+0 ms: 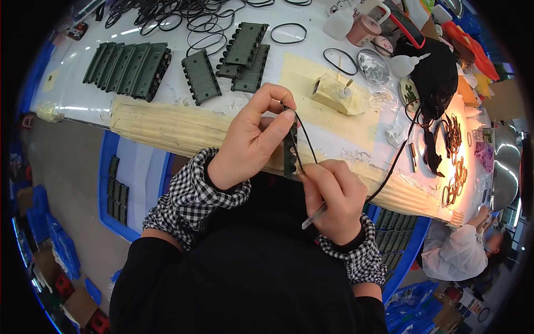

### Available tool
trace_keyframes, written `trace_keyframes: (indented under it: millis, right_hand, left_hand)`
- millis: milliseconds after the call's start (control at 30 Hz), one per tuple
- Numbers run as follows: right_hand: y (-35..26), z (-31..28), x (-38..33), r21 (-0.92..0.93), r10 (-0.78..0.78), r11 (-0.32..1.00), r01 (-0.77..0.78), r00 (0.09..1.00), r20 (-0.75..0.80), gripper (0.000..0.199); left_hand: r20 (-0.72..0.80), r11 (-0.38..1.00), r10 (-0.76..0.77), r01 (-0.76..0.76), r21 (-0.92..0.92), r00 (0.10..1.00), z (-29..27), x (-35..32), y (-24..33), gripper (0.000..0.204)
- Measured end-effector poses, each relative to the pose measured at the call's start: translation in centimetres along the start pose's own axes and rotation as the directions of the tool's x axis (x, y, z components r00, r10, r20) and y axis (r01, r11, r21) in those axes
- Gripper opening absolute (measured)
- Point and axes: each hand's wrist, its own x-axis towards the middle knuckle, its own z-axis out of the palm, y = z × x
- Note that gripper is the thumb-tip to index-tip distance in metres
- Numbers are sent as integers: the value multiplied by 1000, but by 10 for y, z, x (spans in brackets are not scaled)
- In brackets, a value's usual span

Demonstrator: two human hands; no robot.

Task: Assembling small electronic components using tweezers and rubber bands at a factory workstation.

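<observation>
My left hand is closed, thumb and forefinger pinching the upper end of a dark green ribbed plastic part held on edge near the table front. A thin black rubber loop runs down from that pinch in two strands. My right hand is closed at the loop's lower end. From its curled fingers sticks out a slim silver-grey tool, its tip hidden. Past my left hand lie more green parts: a neat row, a single one and a small pile.
Loose black loops are tangled at the far left. A tape-wrapped block stands right of my hands. White squeeze bottles, a black cloth and a cable crowd the right. Blue trays hold parts below; another person sits right.
</observation>
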Motion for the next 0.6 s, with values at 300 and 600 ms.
trace_keyframes:
  millis: [300, 600]
  right_hand:
    - [-4, 9, -3, 87, 64, 995, -55, 993, -102, 27]
    - [2, -3, 17, 331, 208, 906, -265, 958, 199, 15]
  left_hand:
    - [-28, 999, -34, 33, -37, 999, -2, 1, -5, 13]
    - [-21, 997, -45, 44, -69, 999, -4, 1, -5, 14]
